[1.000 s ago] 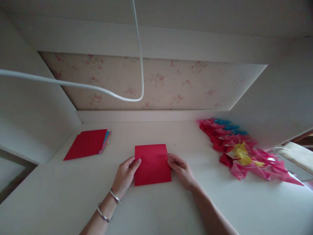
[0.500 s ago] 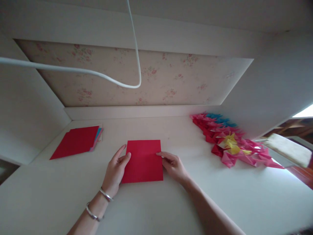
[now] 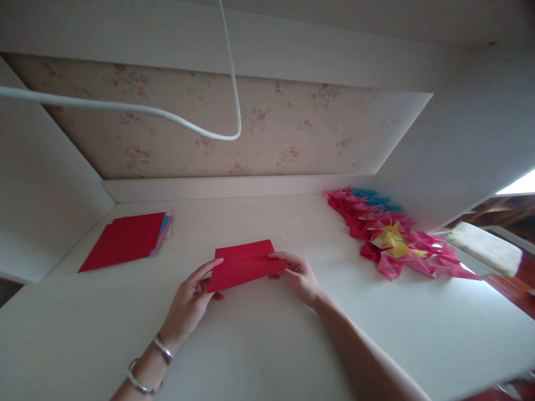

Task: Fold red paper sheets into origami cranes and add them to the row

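A square sheet of red paper (image 3: 246, 264) is held between my two hands above the white table, its near edge tilted up off the surface. My left hand (image 3: 192, 295) grips the sheet's left edge, fingers partly hidden beneath it. At the right edge, my right hand (image 3: 296, 275) pinches the paper, with a fingertip showing under it. Two silver bangles (image 3: 151, 362) circle my left wrist.
To the left lies a stack of coloured paper (image 3: 129, 239), red on top. Folded paper pieces (image 3: 393, 245) in pink, red, yellow and blue spread at the right. A white cable (image 3: 167, 114) hangs across the view before the floral back panel (image 3: 292, 128).
The red paper lay facing me as a full square; now its near edge is tilted up and it looks shallower. My fingers have moved under both its sides.
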{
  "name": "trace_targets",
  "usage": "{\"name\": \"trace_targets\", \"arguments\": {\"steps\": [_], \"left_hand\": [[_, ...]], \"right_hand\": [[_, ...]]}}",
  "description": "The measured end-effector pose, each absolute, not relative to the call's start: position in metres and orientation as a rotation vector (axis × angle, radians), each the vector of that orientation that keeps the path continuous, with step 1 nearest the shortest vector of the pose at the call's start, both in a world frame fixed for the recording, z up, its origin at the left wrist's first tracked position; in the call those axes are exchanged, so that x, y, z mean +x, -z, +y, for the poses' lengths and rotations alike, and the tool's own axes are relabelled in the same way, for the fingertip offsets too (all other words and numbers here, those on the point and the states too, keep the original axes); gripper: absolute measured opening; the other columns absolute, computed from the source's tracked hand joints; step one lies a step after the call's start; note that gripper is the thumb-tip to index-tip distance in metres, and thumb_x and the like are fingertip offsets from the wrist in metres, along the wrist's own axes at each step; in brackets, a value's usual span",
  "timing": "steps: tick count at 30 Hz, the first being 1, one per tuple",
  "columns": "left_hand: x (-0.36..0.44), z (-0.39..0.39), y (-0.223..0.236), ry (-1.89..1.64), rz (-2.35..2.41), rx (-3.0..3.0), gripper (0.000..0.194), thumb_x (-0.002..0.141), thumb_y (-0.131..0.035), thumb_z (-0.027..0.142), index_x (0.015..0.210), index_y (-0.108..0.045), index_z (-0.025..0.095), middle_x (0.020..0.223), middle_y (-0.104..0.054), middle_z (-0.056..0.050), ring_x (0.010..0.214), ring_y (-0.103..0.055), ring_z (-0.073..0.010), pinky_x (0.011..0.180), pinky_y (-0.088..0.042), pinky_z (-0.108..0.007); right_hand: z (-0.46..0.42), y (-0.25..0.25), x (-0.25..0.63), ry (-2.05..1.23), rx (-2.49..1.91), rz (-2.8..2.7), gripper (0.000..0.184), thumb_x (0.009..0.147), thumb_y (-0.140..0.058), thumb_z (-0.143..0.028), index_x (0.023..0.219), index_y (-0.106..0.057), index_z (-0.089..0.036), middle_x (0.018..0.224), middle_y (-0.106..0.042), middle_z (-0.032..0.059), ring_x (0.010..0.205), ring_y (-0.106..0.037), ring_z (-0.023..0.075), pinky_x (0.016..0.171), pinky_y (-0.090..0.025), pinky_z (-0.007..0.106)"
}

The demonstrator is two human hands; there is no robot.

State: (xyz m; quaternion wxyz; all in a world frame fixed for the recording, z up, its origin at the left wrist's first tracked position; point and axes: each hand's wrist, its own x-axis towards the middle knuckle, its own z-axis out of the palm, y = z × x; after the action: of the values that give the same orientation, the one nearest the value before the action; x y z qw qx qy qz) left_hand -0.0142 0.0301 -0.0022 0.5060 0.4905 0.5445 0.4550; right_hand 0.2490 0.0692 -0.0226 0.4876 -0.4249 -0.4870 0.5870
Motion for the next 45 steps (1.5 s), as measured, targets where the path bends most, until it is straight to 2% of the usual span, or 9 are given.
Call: {"name": "trace_targets", "arguments": {"steps": [8, 13, 18, 22, 24, 30, 33, 39, 45], "left_hand": [[-0.007, 0.029, 0.0, -1.173, 1.294, 1.177, 0.034, 0.073, -0.077, 0.036, 0.102, -0.074, 0.018, 0.121, -0.067, -0.009, 0.076, -0.071, -0.0191, 0.061, -0.061, -0.03], [-0.003, 0.026, -0.005, -1.168, 1.234, 1.281, 0.025, 0.083, -0.07, 0.041, 0.09, -0.076, 0.018, 0.111, -0.069, -0.008, 0.081, -0.068, -0.019, 0.063, -0.059, -0.026], [0.003, 0.022, -0.007, -1.169, 1.246, 1.206, 0.03, 0.085, -0.069, 0.039, 0.107, -0.069, 0.018, 0.102, -0.073, -0.007, 0.082, -0.069, -0.0187, 0.074, -0.058, -0.029], [0.007, 0.018, -0.004, -1.226, 1.209, 1.121, 0.065, 0.086, -0.069, 0.034, 0.143, -0.04, 0.023, 0.108, -0.071, -0.007, 0.091, -0.07, -0.0196, 0.081, -0.058, -0.031], [0.006, 0.016, -0.004, -1.198, 1.21, 1.166, 0.07, 0.087, -0.067, 0.031, 0.148, -0.034, 0.024, 0.11, -0.07, -0.007, 0.094, -0.069, -0.0198, 0.084, -0.056, -0.031], [0.006, 0.014, -0.01, -1.012, 1.341, 1.439, 0.032, 0.088, -0.064, 0.034, 0.117, -0.068, 0.021, 0.105, -0.073, -0.008, 0.086, -0.07, -0.021, 0.073, -0.056, -0.028], [0.008, 0.014, -0.009, -1.001, 1.418, 1.475, 0.033, 0.089, -0.063, 0.038, 0.117, -0.068, 0.022, 0.109, -0.074, -0.008, 0.09, -0.071, -0.0222, 0.077, -0.057, -0.029], [0.012, 0.014, 0.0, -0.959, 1.33, 1.539, 0.044, 0.09, -0.062, 0.036, 0.132, -0.062, 0.023, 0.133, -0.066, -0.008, 0.12, -0.063, -0.0254, 0.1, -0.053, -0.035], [0.011, 0.015, 0.007, -0.977, 1.291, 1.638, 0.04, 0.091, -0.059, 0.029, 0.131, -0.064, 0.025, 0.134, -0.066, -0.006, 0.123, -0.061, -0.0246, 0.108, -0.048, -0.038]], "right_hand": [[0.066, 0.015, 0.251, -1.415, -1.048, -1.25, 0.036, 0.073, -0.081, -0.044, 0.098, -0.077, -0.019, 0.07, -0.075, 0.0044, 0.065, -0.068, 0.0169, 0.066, -0.052, 0.027], [0.064, 0.015, 0.243, -1.327, -1.021, -1.246, 0.033, 0.078, -0.075, -0.051, 0.083, -0.077, -0.018, 0.078, -0.074, 0.0067, 0.072, -0.066, 0.0184, 0.064, -0.052, 0.028], [0.058, 0.018, 0.228, -1.251, -1.034, -1.145, 0.03, 0.083, -0.071, -0.048, 0.084, -0.074, -0.019, 0.092, -0.075, 0.0069, 0.077, -0.066, 0.0188, 0.066, -0.055, 0.03], [0.055, 0.021, 0.221, -1.208, -1.037, -1.056, 0.024, 0.08, -0.075, -0.043, 0.085, -0.07, -0.02, 0.081, -0.073, 0.0034, 0.07, -0.064, 0.0166, 0.067, -0.054, 0.029], [0.055, 0.021, 0.219, -1.197, -1.024, -1.025, 0.024, 0.077, -0.077, -0.041, 0.091, -0.069, -0.022, 0.084, -0.074, 0.0027, 0.075, -0.066, 0.0172, 0.07, -0.054, 0.029], [0.053, 0.018, 0.216, -1.181, -1.008, -0.953, 0.034, 0.076, -0.079, -0.036, 0.105, -0.067, -0.025, 0.103, -0.075, 0.0053, 0.089, -0.069, 0.0205, 0.078, -0.055, 0.032], [0.053, 0.018, 0.215, -1.181, -1.012, -0.955, 0.032, 0.076, -0.078, -0.036, 0.104, -0.067, -0.025, 0.101, -0.076, 0.0055, 0.088, -0.069, 0.0206, 0.077, -0.056, 0.032], [0.05, 0.021, 0.213, -1.163, -1.068, -1.006, 0.03, 0.076, -0.079, -0.036, 0.102, -0.07, -0.023, 0.097, -0.076, 0.0054, 0.082, -0.069, 0.0204, 0.073, -0.057, 0.032], [0.049, 0.024, 0.215, -1.164, -1.144, -1.051, 0.035, 0.075, -0.079, -0.039, 0.105, -0.076, -0.022, 0.098, -0.078, 0.0068, 0.087, -0.07, 0.0241, 0.079, -0.058, 0.038]]}}
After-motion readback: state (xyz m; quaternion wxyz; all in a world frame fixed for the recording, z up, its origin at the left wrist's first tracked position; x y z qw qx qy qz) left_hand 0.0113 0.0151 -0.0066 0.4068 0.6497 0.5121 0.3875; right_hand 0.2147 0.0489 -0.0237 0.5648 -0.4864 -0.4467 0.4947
